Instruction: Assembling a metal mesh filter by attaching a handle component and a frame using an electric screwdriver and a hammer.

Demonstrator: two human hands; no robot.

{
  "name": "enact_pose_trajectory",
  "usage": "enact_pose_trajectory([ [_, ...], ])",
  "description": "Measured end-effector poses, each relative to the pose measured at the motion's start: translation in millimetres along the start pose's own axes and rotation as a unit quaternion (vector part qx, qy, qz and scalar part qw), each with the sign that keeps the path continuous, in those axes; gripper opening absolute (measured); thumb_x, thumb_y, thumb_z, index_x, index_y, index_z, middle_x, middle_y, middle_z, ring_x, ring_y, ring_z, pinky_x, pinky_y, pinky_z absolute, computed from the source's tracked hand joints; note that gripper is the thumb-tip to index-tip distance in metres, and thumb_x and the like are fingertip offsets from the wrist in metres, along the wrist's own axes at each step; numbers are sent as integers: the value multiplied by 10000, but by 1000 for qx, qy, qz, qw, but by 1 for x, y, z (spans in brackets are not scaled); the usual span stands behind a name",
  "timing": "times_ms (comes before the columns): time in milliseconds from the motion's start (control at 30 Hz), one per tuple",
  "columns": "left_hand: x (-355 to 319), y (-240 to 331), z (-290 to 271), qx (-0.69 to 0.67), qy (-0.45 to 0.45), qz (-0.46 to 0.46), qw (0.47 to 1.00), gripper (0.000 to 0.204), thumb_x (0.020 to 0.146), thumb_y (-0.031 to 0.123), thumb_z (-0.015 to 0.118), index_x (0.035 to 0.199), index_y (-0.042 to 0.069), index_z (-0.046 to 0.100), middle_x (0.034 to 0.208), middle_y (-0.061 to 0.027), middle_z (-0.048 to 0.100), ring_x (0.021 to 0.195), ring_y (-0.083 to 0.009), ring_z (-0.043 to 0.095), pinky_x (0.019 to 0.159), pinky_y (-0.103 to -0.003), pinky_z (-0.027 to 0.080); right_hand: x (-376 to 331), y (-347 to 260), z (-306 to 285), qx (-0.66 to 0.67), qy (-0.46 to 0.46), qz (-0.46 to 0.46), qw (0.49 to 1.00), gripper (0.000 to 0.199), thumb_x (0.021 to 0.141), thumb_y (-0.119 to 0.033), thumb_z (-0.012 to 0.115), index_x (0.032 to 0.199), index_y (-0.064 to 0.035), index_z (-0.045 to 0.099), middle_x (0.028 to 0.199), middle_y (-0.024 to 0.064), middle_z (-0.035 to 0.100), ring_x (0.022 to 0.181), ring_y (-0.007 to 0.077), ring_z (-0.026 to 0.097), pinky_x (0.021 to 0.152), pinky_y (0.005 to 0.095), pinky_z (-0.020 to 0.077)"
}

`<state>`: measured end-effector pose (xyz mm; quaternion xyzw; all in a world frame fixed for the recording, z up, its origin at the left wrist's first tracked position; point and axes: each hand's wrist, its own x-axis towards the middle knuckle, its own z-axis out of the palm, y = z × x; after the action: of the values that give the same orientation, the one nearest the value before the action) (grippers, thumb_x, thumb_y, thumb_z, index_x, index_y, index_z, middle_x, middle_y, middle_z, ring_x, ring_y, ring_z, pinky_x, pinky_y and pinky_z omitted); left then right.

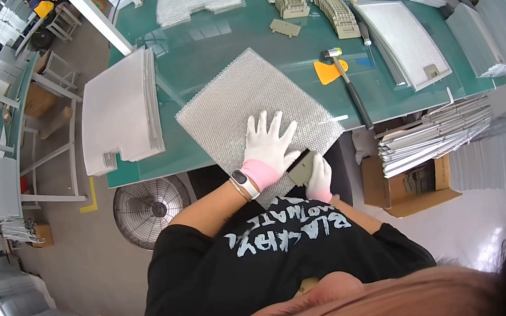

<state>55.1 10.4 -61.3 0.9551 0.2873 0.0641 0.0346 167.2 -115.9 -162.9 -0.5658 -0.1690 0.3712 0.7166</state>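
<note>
A silvery honeycomb mesh panel [238, 90] lies turned at an angle on the green table, its near corner reaching past the front edge toward my body. My left hand [269, 145], in a white glove with a pink cuff, rests flat on it with the fingers spread. At the panel's near right edge, my gloved right hand [319, 179] grips an olive-grey plastic piece [299, 173]. The fingers are closed on its right side. Whether the piece is seated on the panel or only against it, I cannot tell.
A mallet [349, 85] and an orange scraper [327, 72] lie right of the panel, near a screwdriver [365, 33]. Rows of olive plastic pieces [334, 14] stand behind. Stacked panels [120, 106] sit left; framed panels [404, 42] right. A floor fan [153, 211] stands below the table.
</note>
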Motion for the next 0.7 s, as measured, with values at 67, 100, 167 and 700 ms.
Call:
enact_pose_trajectory([
  [67, -1, 4, 1, -8, 5, -17, 1000, 660, 856, 507, 571, 1412, 175, 440, 1460, -202, 365, 1352, -455, 299, 1117, -603, 177, 17, 4, 1, -241, -85, -220, 941, 271, 1009, -225, 476, 991, 3, 620, 868, 18, 623, 751, 74, 561, 688, 240, 478],
  [100, -1, 1, 0, -8, 7, -33, 999, 649, 860, 494, 569, 1410, 172, 441, 1457, -202, 367, 1350, -453, 301, 1116, -602, 177, 22, -7, 5, -68, -115, -9, 991, 206, 996, -196, 520, 978, -21, 627, 881, -6, 616, 774, 61, 546, 702, 239, 474],
  [167, -2, -1, -1, -9, 6, -46, 999, 643, 858, 466, 584, 1408, 168, 439, 1449, -205, 373, 1346, -452, 303, 1111, -606, 184, 20, -18, 10, -24, -111, 63, 992, 180, 986, -184, 541, 972, -28, 629, 883, -12, 615, 782, 58, 545, 703, 237, 472],
  [700, 11, -11, 2, 32, -37, -37, 998, 607, 914, 470, 504, 1438, 181, 402, 1483, -179, 347, 1389, -429, 257, 1138, -585, 145, 47, -12, 15, -39, -224, 218, 949, 383, 979, -331, 538, 1145, 5, 613, 991, 39, 662, 831, 126, 620, 728, 275, 506],
])
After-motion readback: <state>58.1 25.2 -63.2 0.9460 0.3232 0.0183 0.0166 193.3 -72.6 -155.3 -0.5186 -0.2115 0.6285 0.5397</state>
